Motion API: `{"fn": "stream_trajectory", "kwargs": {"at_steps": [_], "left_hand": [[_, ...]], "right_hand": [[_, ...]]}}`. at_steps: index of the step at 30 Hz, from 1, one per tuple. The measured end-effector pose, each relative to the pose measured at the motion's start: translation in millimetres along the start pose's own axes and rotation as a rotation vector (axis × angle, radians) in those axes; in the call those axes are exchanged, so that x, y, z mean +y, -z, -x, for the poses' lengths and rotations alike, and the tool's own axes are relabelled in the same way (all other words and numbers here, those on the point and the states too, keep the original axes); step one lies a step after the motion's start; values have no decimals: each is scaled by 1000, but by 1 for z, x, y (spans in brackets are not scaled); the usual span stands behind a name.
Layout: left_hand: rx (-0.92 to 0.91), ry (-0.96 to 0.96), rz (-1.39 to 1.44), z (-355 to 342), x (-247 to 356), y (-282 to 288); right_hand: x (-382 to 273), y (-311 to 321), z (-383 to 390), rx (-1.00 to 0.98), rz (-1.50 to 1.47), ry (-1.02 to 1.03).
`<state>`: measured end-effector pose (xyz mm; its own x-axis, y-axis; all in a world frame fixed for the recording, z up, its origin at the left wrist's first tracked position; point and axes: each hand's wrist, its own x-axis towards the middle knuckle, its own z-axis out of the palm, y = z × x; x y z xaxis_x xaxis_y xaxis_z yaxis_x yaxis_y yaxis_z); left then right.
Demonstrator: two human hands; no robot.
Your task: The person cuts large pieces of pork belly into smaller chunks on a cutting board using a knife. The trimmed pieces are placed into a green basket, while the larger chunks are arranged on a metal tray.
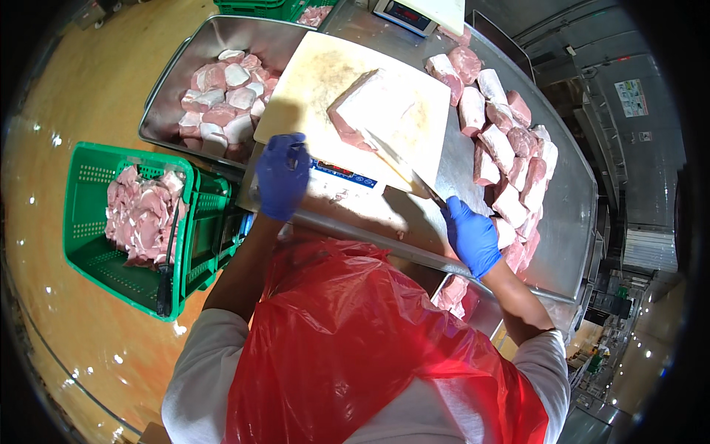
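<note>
Red apron (325, 340), right grip (471, 235) wrapping knife (403, 168), left grip (284, 177) half-curled, empty, meat (376, 107) beyond both

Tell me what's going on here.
A person in a red apron holds a knife in the right grip, its tip by a pork loin piece on a cutting board. The left grip is by the board's near left corner; whether it holds anything is unclear. More pork chunks lie on the steel table at right and in a steel tub; meat scraps sit in a green crate.
</note>
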<state>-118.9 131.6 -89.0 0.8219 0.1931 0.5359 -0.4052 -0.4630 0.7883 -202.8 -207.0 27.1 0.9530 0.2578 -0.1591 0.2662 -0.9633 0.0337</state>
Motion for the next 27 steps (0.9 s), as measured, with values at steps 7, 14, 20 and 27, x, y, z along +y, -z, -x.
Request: {"fn": "stream_trajectory", "kwargs": {"at_steps": [7,14,20,27], "left_hand": [[1,18,47,-10,23,-76],[-71,117,-36,-4,15,-62],[72,163,-54,6,-5,-28],[109,334,-861,8,-99,237]], "right_hand": [[-81,3,-87,228,-301,-17],[-103,-7,-130,91,-188,88],[-27,-13,-55,-87,-19,72],[42,-8,41,110,-351,-42]]}}
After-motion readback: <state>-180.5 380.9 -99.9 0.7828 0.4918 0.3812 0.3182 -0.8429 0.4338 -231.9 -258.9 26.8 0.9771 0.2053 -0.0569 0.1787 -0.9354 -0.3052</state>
